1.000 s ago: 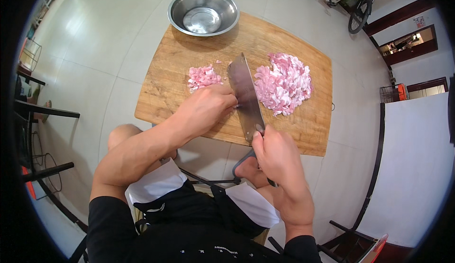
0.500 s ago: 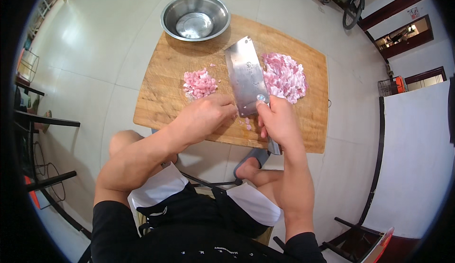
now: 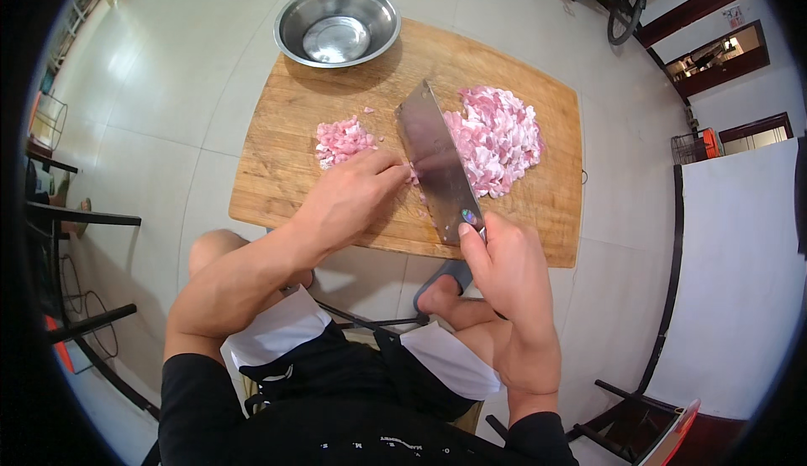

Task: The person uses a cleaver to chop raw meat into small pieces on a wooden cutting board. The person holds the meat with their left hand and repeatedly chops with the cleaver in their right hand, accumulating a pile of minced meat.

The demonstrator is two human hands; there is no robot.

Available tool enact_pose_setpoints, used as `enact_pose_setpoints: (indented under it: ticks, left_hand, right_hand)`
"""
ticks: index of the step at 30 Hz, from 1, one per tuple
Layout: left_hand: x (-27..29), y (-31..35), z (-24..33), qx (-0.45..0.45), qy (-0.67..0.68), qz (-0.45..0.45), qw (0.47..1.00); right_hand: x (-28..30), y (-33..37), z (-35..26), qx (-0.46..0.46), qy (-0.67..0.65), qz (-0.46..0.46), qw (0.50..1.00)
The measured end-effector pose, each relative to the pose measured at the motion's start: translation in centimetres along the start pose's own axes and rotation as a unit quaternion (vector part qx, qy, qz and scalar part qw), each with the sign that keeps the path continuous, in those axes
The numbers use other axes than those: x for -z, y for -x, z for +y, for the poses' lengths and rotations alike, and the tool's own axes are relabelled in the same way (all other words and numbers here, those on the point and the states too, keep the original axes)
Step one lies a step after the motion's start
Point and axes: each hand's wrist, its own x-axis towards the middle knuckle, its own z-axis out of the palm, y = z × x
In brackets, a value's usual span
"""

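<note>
My right hand [image 3: 511,264] is wrapped round the handle of a broad cleaver [image 3: 439,159]. The blade leans and points away from me, its edge toward my left fingertips. My left hand [image 3: 357,193] is closed, its fingertips pinching a small pink piece of raw meat [image 3: 413,177] beside the blade; the fingers partly hide it. Just beyond that hand lies a small heap of diced meat [image 3: 343,140]. A larger heap of sliced meat [image 3: 503,142] sits right of the cleaver. Everything rests on a wooden cutting board [image 3: 273,168].
A metal bowl [image 3: 374,33] stands at the board's far left corner. My knees and a grey slipper [image 3: 454,274] are below the near edge. Dark chair parts [image 3: 84,214] stand at the left, a bicycle [image 3: 626,12] at the far right, a white panel [image 3: 740,281] at the right.
The cleaver has come nearer to me and tilted, showing its face more narrowly. My right hand moved down and right with it. My left hand stays by the blade, shifted slightly.
</note>
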Motion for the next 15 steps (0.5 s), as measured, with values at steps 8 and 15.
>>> enact_pose_setpoints:
  ticks: [8,15]
  left_hand:
    - [0.12,-0.56,-0.18,0.018,-0.006,-0.043,0.999]
    - [-0.02,-0.64,-0.14,0.018,0.002,-0.049,0.999]
  right_hand:
    - [0.30,0.76,-1.04,-0.010,0.035,-0.044,0.998]
    - [0.21,1.01,-1.18,0.007,0.049,-0.040,0.998]
